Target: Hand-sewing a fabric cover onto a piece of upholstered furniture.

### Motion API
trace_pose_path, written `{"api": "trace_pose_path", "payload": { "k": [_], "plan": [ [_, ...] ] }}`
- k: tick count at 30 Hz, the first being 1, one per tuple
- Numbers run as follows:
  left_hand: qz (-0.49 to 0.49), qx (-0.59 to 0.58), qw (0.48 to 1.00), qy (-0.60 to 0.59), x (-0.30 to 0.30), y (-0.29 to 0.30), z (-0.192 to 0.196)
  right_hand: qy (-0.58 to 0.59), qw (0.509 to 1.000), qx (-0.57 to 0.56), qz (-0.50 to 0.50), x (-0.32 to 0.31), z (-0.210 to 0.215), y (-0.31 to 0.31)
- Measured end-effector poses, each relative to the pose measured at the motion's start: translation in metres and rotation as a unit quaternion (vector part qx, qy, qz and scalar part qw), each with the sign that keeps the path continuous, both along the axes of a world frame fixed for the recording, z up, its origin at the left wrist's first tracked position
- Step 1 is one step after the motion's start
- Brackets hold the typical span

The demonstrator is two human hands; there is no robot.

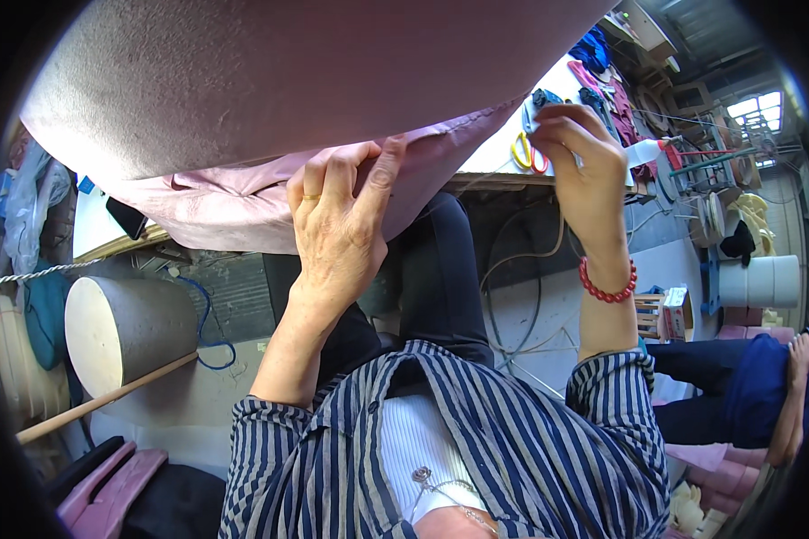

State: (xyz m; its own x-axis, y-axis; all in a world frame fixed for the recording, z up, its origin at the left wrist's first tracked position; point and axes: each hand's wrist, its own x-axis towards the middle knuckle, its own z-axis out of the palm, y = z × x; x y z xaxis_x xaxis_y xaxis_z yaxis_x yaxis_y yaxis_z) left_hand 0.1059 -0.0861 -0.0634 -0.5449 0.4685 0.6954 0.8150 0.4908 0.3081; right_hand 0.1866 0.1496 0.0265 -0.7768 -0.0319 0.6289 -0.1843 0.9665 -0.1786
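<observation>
A large padded piece covered in pink suede-like fabric [270,81] fills the top of the view. Loose pink fabric [225,211] hangs in folds along its near edge, over the table front. My left hand [342,198], a ring on one finger, has bent fingers closed on this fabric just under the padded piece. To the right, my right hand [584,148] is raised apart from the fabric, thumb and fingers pinched together. Whatever lies in that pinch is too small to make out. Scissors with yellow and red handles [528,154] lie on the table behind it.
On the white table [494,153] stand a clear bottle with a red tip [645,151] and dark and pink cloths [607,85]. A dark flat object [126,217] lies at its left end. Below left are a grey cylinder [135,332] and a wooden pole [108,395]. Another person [746,386] is at right.
</observation>
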Motion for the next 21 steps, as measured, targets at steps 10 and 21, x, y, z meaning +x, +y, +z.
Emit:
{"api": "trace_pose_path", "payload": {
  "k": [10,21],
  "plan": [
    [0.004,-0.006,1.000,-0.026,0.002,0.000,0.005,0.022,0.653,-0.746,0.126,0.108,-0.026,0.060],
    [0.005,0.011,1.000,-0.009,0.001,-0.002,0.001,0.054,0.725,-0.686,0.014,0.050,-0.078,-0.055]
  ]
}}
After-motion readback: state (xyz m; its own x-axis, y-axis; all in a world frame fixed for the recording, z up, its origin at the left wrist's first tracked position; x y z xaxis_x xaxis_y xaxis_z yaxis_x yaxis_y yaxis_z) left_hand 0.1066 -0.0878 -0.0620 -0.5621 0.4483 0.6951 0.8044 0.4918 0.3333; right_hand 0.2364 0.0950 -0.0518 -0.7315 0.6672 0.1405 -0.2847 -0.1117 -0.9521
